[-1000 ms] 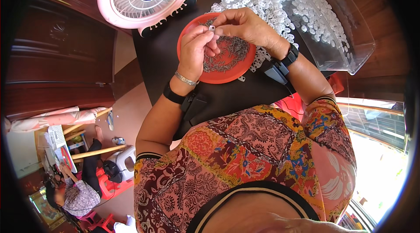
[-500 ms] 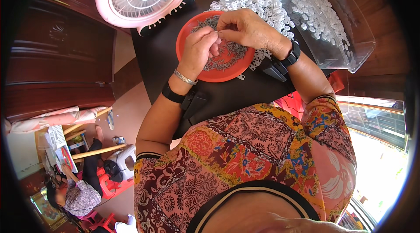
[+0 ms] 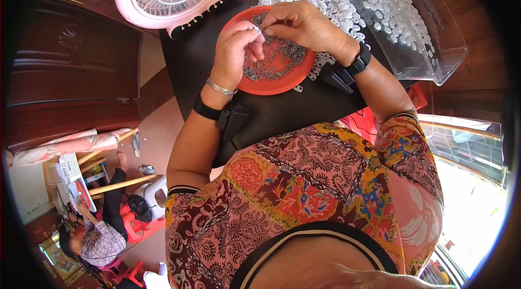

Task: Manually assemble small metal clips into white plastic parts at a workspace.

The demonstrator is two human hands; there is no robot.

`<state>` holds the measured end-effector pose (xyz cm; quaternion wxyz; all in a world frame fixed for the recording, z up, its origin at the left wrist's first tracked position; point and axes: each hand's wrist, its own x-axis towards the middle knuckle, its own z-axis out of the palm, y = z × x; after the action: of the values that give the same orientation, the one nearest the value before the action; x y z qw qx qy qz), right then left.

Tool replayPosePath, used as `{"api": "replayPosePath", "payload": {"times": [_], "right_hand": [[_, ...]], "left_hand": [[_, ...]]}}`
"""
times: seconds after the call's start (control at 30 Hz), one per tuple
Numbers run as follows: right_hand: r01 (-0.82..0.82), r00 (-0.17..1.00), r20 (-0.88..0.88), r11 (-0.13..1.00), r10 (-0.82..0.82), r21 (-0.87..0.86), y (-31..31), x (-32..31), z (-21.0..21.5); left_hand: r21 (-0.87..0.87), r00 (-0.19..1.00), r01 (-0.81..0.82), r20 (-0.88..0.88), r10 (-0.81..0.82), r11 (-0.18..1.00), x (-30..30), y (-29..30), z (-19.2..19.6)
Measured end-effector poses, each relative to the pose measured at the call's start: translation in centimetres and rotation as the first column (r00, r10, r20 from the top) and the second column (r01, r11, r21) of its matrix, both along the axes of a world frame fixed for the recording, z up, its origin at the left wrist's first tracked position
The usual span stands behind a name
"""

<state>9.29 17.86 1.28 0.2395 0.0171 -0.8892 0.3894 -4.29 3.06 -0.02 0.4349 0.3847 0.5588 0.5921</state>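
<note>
The left hand pinches a small, flat, white plastic piece at its fingertips. The right hand is just beside it, finger and thumb close together; I cannot tell what is between them. Both are over a round, orange-red plastic bowl of thin grey bits on the black bench.

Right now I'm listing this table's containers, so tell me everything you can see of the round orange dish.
The orange dish is round and shallow with a raised rim, looks like plastic, and rests flat on the black table. Thin grey pieces lie scattered across its base, with bare patches between. The left hand and right hand hover over it, hiding parts; any contact is unclear.
</note>
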Motion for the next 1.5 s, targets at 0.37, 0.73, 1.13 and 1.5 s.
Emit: {"api": "replayPosePath", "payload": {"times": [0.37,0.73,1.13,1.5], "right_hand": [[-0.060,0.988,0.149,0.783,-0.042,0.620,-0.8,-0.6,-2.3],[0.023,0.963,0.198,0.791,-0.181,0.611,-1.3,-1.1,-2.7],[-0.018,0.996,0.062,0.841,0.061,-0.540,1.0,-0.5,-0.6],[0.066,0.979,0.193,0.787,0.069,-0.614,0.6,-0.3,0.1]], "left_hand": [[0.063,0.994,-0.113,0.023,0.111,0.992,0.3,0.1,0.2],[0.056,0.994,-0.110,0.026,0.109,0.992,0.5,0.1,-0.1],[0.040,0.994,-0.111,0.028,0.110,0.993,1.2,0.1,0.3],[0.053,0.992,-0.119,0.059,0.116,0.991,1.4,0.1,0.5]]}}
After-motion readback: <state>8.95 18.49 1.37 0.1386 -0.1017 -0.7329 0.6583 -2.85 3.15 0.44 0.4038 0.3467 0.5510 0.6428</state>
